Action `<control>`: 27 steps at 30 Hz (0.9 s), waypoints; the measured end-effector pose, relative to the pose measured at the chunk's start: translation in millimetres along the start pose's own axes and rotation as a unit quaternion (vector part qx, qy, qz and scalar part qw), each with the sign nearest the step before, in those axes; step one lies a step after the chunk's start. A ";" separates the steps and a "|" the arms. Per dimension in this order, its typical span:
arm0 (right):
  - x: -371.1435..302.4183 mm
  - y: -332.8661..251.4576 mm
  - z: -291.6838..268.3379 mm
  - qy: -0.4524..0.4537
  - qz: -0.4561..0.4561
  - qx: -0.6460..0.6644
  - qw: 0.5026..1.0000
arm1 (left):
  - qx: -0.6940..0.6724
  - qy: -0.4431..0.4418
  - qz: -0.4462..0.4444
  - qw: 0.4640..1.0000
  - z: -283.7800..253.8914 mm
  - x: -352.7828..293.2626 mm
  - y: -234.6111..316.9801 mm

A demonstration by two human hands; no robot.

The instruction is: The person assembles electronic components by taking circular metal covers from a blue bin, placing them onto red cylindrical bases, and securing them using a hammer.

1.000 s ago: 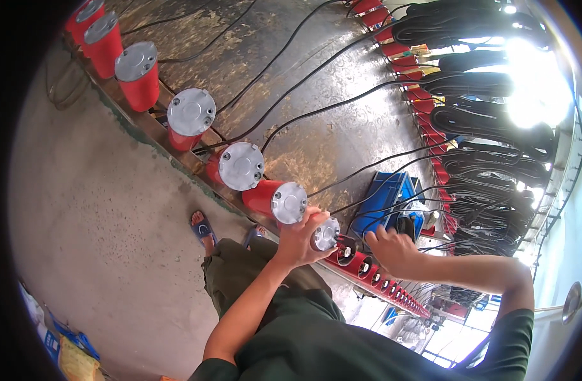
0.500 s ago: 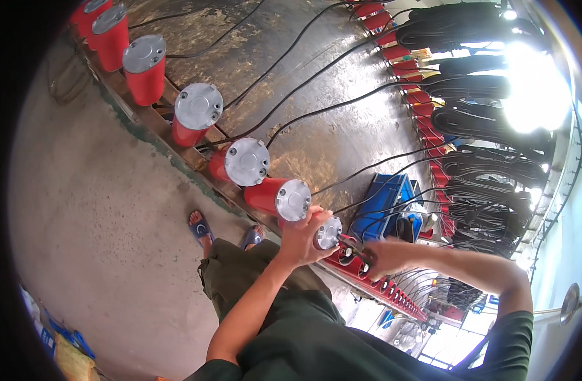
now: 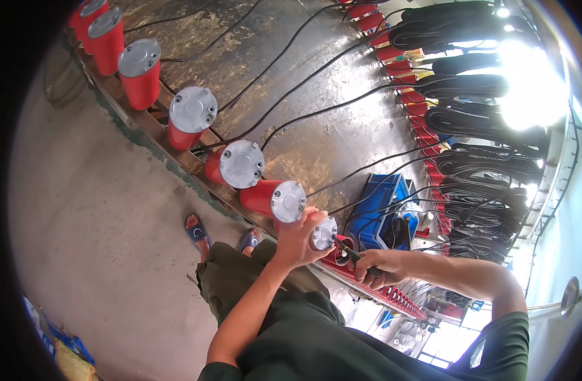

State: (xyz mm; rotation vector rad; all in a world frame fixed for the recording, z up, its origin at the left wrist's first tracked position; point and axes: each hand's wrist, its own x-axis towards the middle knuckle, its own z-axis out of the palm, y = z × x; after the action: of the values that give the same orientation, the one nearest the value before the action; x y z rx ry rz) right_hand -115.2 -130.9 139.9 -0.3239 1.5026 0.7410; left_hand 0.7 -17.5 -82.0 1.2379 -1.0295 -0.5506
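Swinging in lower, our right hand (image 3: 381, 267) now clearly shows the dark-handled tool (image 3: 352, 254) clamped in its fingers, tip at the lidded can (image 3: 322, 236); likely working its top. Left hand (image 3: 297, 241) fingers are clamped around that can, at the tabletop (image 3: 303, 108) edge. Tabletop's stained, shiny; black cable coils (image 3: 478, 162) hang beyond; bare floor (image 3: 107, 222).

i've got open air over the concrete floor (image 3: 113, 222) — but black cables (image 3: 341, 105) string across the bench top (image 3: 307, 155) and a blue crate (image 3: 367, 223) sits just past the right hand (image 3: 383, 265).
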 end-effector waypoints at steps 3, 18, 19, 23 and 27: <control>-10.9 8.2 3.0 0.307 -0.128 -0.751 0.570 | -0.010 -0.005 -0.004 1.000 1.2 1.8 0.1; -28.4 -2.1 -6.0 0.252 -0.124 -0.645 0.711 | -0.019 0.018 -0.005 1.000 0.9 4.8 1.7; -33.5 -0.1 -6.9 0.312 -0.197 -0.751 0.547 | -0.023 0.025 0.001 0.999 1.6 6.3 1.1; -20.2 -30.2 5.1 0.335 -0.294 -0.807 0.388 | -0.019 0.008 0.003 1.000 -1.6 2.9 -3.1; -19.0 -43.2 8.2 0.325 -0.322 -0.842 0.285 | -0.043 0.002 -0.006 0.999 4.0 2.5 -3.2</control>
State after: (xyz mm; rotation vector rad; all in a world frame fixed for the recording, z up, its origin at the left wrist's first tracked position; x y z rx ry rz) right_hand -80.2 -162.6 148.3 -2.9540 0.2621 1.2723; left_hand -1.0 -22.4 -84.3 1.1694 -0.9855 -0.5963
